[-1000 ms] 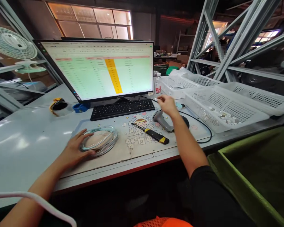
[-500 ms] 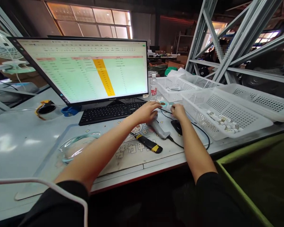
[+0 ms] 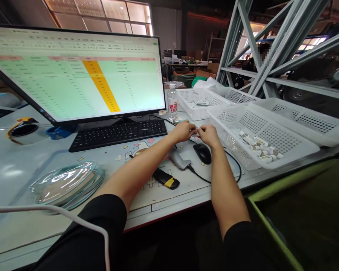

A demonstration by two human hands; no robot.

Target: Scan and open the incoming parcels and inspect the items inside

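Observation:
My left hand (image 3: 183, 131) and my right hand (image 3: 208, 134) meet over the desk mat, fingertips almost touching. Both are closed in a pinch around something small and pale, too little of it showing to name. Below my left hand lies a grey barcode scanner (image 3: 180, 159), its upper part hidden by the hand and forearm. A black mouse (image 3: 202, 153) rests just under my right hand. Nearer the desk edge is a black and yellow utility knife (image 3: 166, 178), partly behind my left forearm.
A monitor (image 3: 56, 82) and keyboard (image 3: 115, 134) stand at the left. A bottle (image 3: 172, 102) is behind my hands. White perforated baskets (image 3: 293, 145) line the right, one holding small white pieces (image 3: 261, 146). Coiled clear-teal bands (image 3: 64, 184) lie front left; a cable (image 3: 238, 165) curves beside the mouse.
My hands have come together, the right moving toward the left. The camera view has shifted right, so the mouse and the coiled bands show more fully.

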